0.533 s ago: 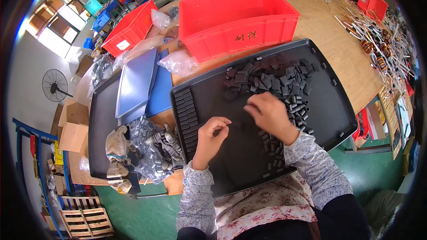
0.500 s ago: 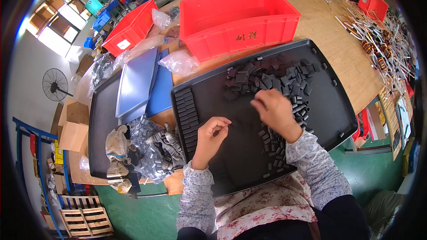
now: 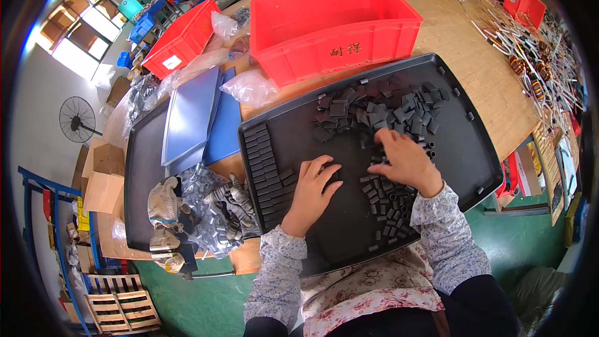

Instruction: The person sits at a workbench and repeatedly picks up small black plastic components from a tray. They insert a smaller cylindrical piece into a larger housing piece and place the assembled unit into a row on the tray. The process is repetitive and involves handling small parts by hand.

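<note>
A large black tray (image 3: pixel 324 237) lies before me. My left hand (image 3: pixel 310 195) hovers over its middle left, fingers curved and apart, with nothing visible in them. Close by, dark rectangular pieces (image 3: pixel 262 165) stand in neat rows along the tray's left side. My right hand (image 3: pixel 405 159) is over the loose parts, thumb and fingers spread apart; I see nothing held. Beyond its fingertips spreads a heap of flat black rectangular pieces (image 3: pixel 405 109). Short black tubes (image 3: pixel 387 209) lie scattered below and beside that hand, which hides some of them.
Behind the tray stands a red bin (image 3: pixel 337 50), with another red bin (image 3: pixel 187 37) farther left. Blue sheets (image 3: pixel 193 115), clear bags (image 3: pixel 253 87), a bag of grey parts (image 3: pixel 209 212) and work gloves (image 3: pixel 165 203) lie left. Wired components (image 3: pixel 530 68) pile up at right.
My left hand has moved slightly right and its fingers have spread from a pinch. My right hand has shifted right and a little nearer, thumb and fingers now parted. More dark pieces show beside the rows.
</note>
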{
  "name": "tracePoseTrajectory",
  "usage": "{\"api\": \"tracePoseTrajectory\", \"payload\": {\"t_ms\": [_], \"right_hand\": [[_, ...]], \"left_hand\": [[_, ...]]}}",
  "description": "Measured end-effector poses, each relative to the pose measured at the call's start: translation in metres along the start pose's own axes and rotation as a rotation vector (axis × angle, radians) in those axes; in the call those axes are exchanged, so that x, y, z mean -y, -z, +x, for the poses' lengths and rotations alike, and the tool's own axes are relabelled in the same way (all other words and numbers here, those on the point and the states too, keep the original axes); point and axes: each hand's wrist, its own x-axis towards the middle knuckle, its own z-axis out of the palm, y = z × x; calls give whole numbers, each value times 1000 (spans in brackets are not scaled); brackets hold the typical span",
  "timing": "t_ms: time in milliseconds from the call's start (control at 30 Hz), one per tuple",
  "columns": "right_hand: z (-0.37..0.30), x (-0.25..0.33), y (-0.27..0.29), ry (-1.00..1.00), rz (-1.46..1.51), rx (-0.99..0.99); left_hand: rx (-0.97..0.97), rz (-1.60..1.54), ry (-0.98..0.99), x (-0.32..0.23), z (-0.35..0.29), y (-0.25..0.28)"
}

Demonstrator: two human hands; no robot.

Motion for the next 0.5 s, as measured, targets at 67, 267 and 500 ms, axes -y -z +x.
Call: {"api": "tracePoseTrajectory", "payload": {"t_ms": [67, 267, 500], "right_hand": [[-1, 7, -4, 113, 158, 81], [-2, 35, -12, 274, 252, 83], [7, 34, -29, 381, 396, -123]], "left_hand": [[10, -27, 17, 3, 0, 1], [-20, -69, 73, 5, 1, 1], [-70, -221, 96, 0, 1, 8]]}}
